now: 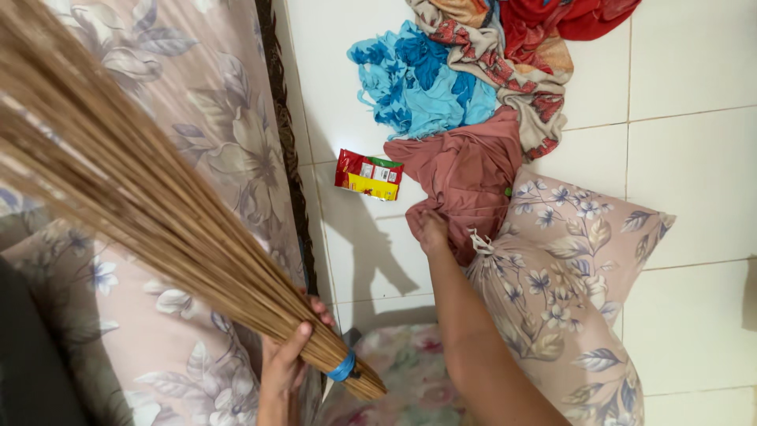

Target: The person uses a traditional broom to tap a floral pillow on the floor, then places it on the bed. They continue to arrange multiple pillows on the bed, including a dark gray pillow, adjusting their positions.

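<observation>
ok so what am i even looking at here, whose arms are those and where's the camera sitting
The single picture comes from a camera worn on a person's head, looking down, so both arms belong to that person. There is no machine.

The left hand grips a broom of thin brown sticks, bound near the grip with a blue band. The bristles fan out over a bed with a pinkish floral sheet.

The right hand reaches down to a reddish-brown cloth on the white tiled floor. Beside it lies a floral pillow. Further up are a blue cloth, a patterned cloth and a red cloth, with a small red and yellow packet near the bed.
</observation>
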